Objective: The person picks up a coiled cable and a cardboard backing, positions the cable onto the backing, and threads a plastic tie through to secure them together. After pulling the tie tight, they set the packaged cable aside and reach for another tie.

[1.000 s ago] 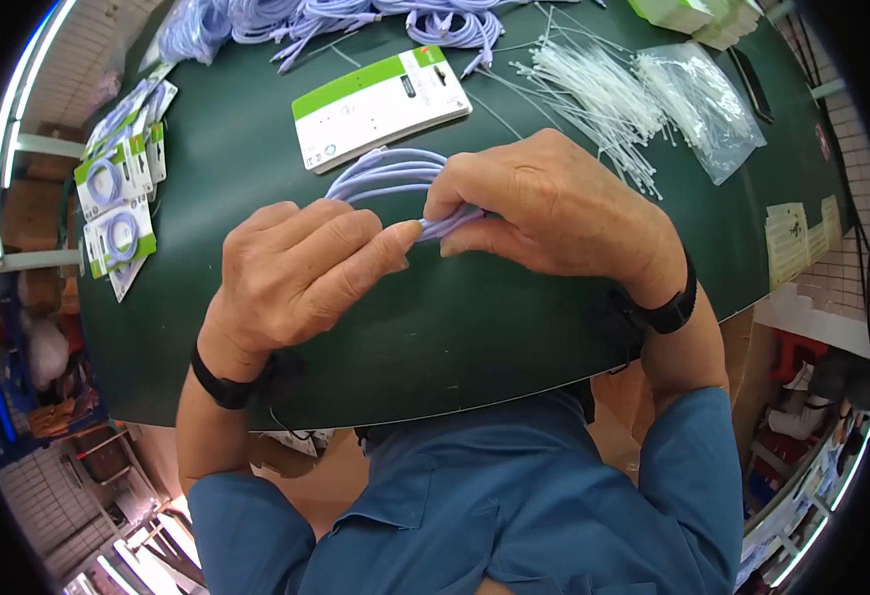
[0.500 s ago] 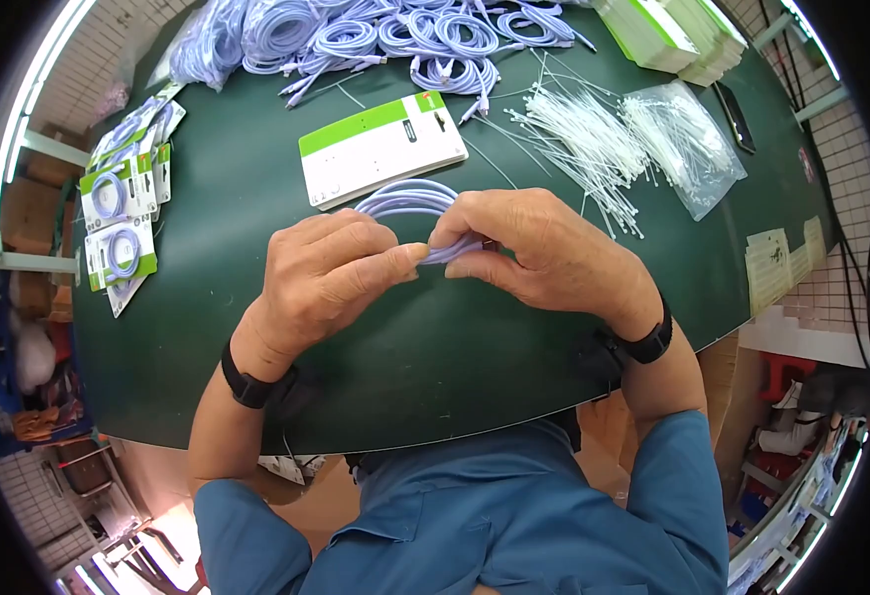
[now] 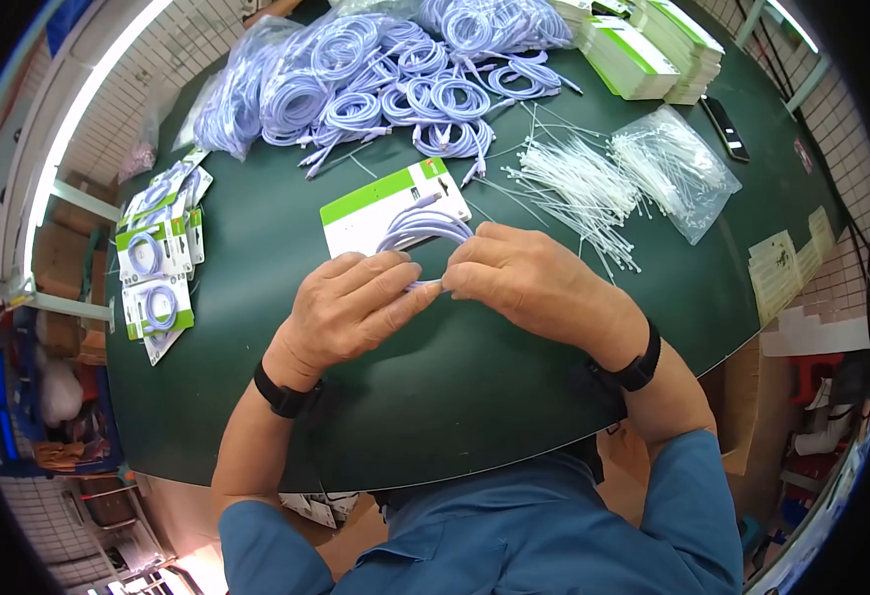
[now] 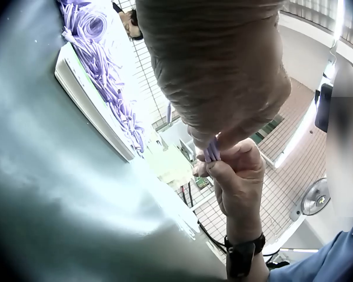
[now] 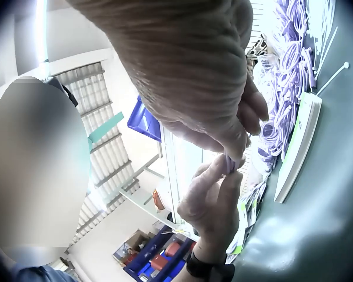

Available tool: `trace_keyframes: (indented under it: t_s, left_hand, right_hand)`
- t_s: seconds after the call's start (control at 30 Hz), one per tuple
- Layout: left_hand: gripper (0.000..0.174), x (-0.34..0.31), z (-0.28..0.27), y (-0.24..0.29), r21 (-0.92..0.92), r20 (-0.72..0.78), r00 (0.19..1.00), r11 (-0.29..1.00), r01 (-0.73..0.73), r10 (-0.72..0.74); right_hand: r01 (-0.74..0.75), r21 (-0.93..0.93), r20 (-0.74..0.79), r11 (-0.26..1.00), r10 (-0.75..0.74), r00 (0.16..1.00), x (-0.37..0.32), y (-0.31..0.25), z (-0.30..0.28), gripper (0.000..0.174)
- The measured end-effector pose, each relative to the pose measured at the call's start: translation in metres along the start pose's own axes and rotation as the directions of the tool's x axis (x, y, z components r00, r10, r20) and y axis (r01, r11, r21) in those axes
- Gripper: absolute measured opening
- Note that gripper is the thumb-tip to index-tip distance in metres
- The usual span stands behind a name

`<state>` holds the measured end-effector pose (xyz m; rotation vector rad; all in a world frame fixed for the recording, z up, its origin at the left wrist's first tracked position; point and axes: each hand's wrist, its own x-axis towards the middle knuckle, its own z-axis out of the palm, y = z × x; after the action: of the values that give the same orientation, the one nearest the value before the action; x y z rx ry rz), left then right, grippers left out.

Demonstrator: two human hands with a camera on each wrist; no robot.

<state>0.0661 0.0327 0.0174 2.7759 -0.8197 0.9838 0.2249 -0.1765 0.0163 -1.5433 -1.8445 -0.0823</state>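
A coiled lilac cable (image 3: 423, 228) is held between both hands above the table, its loops arching upward and a plug end lying across the top. The left hand (image 3: 356, 309) grips the lower left of the coil between thumb and fingers. Close beside it, the right hand (image 3: 542, 290) pinches the coil's lower right, fingertips almost meeting the left thumb. In the left wrist view, lilac strands (image 4: 212, 150) show between the two hands. Behind the coil lies a stack of white and green packaging cards (image 3: 356, 222), partly covered by the loops.
A large heap of lilac cables (image 3: 356, 84) covers the far side. White cable ties (image 3: 579, 193) lie loose at right, beside a clear bag (image 3: 678, 174) and a phone (image 3: 725, 129). Carded cables (image 3: 160, 307) overlap at left; stacked cards (image 3: 628, 59) stand at far right.
The head view has tilted up, showing more of the heap. The right hand's fingers have closed together at the coil, where a gap showed before. The coil overlaps the card stack more.
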Motion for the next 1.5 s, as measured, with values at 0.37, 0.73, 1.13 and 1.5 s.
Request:
trace_keyframes:
  t_s: [0.37,0.73,1.13,1.5]
  left_hand:
    - [0.04,-0.011,0.002,-0.019,-0.233,-0.127,0.795,0.797,0.558,-0.593]
    - [0.093,-0.015,0.029,-0.065,0.098,0.376,0.668,0.744,0.661,-0.642]
    - [0.079,-0.007,0.012,-0.076,-0.047,0.49,0.665,0.744,0.666,-0.564]
    - [0.021,-0.003,-0.001,-0.063,0.229,0.109,0.904,0.896,0.382,-0.413]
  right_hand:
    - [-0.004,-0.085,-0.07,0.996,-0.002,0.998,0.0,0.009,-0.001,0.02]
    - [-0.24,0.11,-0.347,0.965,0.263,0.9,-0.006,0.036,-0.002,0.02]
    - [-0.306,0.231,-0.344,0.923,0.372,0.862,-0.009,0.037,-0.003,0.016]
    - [-0.355,0.354,-0.405,0.865,0.484,0.776,-0.008,0.029,-0.014,0.019]
